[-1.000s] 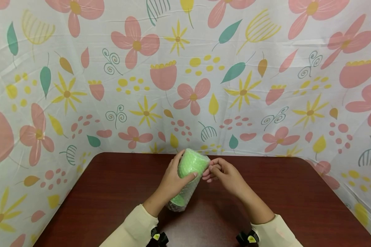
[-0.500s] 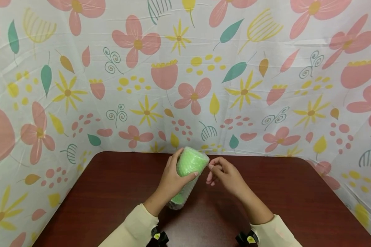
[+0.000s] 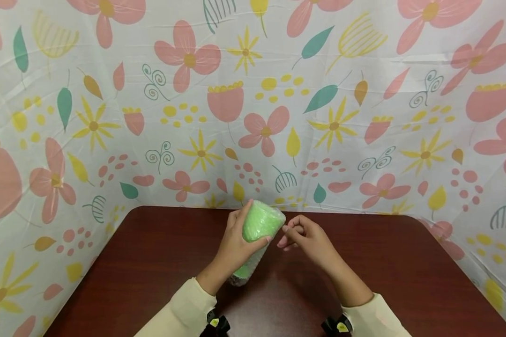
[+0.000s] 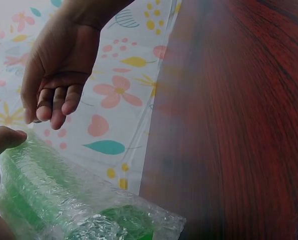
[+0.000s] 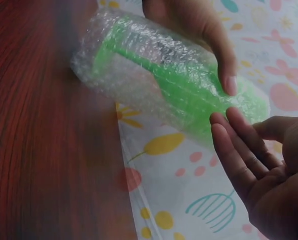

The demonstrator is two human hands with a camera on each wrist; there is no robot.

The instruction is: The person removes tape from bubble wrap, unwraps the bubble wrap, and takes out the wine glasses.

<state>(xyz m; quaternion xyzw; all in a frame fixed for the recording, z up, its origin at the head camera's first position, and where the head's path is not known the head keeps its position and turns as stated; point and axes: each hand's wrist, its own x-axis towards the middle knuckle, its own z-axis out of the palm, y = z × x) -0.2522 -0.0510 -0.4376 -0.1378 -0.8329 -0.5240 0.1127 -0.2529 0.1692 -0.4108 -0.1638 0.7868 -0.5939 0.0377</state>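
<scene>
- Sleeves (image 3: 177,306), cream, at the bottom edge of the frame.
- Left hand (image 3: 232,243) curled round a green bubble-wrapped bundle (image 3: 258,225), tilted at lower centre.
- Right hand (image 3: 311,239), thumb close to the fingers, beside the bundle's upper end; whether it pinches anything, I can't tell.
- Desk (image 3: 160,262), dark red-brown, beneath.
- Flowered cloth (image 3: 253,65) behind, filling the frame's upper half.

Booth-like spot, rm type unclear: dk wood-grain table (image 3: 388,262) w/ flower-print cloth (image 3: 253,107) on 3 sides.
</scene>
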